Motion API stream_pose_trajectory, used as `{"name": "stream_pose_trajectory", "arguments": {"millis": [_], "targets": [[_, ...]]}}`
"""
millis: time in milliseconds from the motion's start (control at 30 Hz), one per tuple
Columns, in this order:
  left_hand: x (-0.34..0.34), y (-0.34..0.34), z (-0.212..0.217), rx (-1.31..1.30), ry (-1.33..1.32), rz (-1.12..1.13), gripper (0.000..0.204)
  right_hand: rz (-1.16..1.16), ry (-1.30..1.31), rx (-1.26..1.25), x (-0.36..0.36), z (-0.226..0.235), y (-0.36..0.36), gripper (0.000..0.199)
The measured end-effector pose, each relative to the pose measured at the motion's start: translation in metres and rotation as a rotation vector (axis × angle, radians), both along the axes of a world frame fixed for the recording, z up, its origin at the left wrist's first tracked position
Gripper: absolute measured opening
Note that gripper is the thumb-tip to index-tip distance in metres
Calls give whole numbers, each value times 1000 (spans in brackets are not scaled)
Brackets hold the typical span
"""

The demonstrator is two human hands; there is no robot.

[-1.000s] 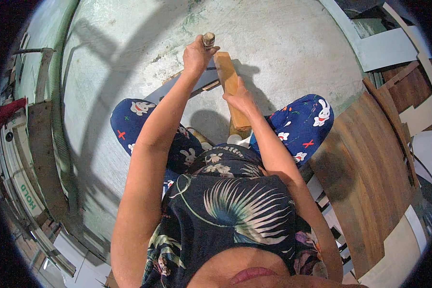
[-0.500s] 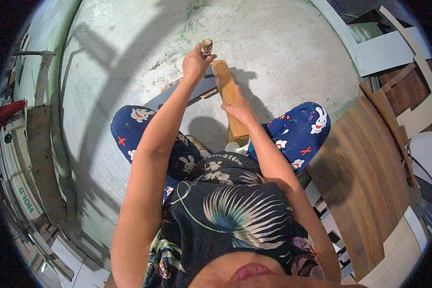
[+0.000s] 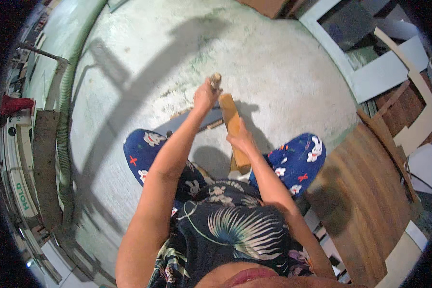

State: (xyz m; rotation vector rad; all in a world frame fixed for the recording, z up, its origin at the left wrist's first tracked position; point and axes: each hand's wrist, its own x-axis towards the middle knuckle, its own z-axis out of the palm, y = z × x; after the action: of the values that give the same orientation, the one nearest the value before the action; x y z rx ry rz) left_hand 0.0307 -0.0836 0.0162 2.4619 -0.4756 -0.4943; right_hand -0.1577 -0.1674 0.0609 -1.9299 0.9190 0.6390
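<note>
My left hand [image 3: 206, 98] is closed around a short, round, stick-like piece [image 3: 216, 78] with a pale, worn end; most of it is hidden in the fist. Just right of that fist is the far end of a thick yellowish-brown wooden block [image 3: 231, 113]. My right hand [image 3: 242, 139] grips this block near its middle, and it slants back toward my body. A long grey board [image 3: 216, 115] with a slot-like opening and pale edges lies across the floor beneath both hands, partly covered by my left forearm.
My knees in patterned blue trousers [image 3: 300, 158] spread to either side of the hands. A brown wood-grain sheet [image 3: 369, 192] lies at the right, with white offcuts [image 3: 389, 65] beyond. Along the left run a ribbed green hose [image 3: 65, 144] and a post [image 3: 48, 163].
The whole view has shifted, so hands, block and knees sit lower in the picture. Both grips stay the same, and the hands keep about the same distance from each other.
</note>
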Motion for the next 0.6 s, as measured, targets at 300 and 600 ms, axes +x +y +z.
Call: {"name": "stream_pose_trajectory", "arguments": {"millis": [300, 600], "targets": [[-10, 6, 8, -110, -20, 30, 56, 54, -66, -12, -8, -9, 4, 101], [-21, 14, 25, -159, -38, 9, 44, 120, -53, -105, 4, 14, 8, 100]]}}
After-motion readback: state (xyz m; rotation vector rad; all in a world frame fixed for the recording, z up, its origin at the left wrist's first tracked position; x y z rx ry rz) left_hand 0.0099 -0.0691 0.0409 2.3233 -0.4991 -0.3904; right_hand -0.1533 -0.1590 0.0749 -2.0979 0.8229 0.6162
